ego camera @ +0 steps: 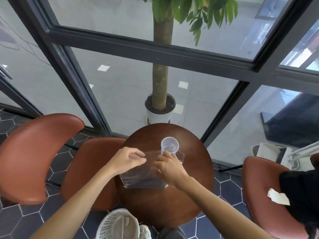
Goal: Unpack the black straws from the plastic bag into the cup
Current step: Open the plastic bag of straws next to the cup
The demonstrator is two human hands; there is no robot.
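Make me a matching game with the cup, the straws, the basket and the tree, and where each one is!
Things:
1. cup
2. straws
3. basket
4. tree

Places:
A. in a white pot beyond the table
B. on the floor near the person's feet
C. standing empty on the round table
D. inside the plastic bag

Pairs: 1-C, 2-D, 3-B, 4-A
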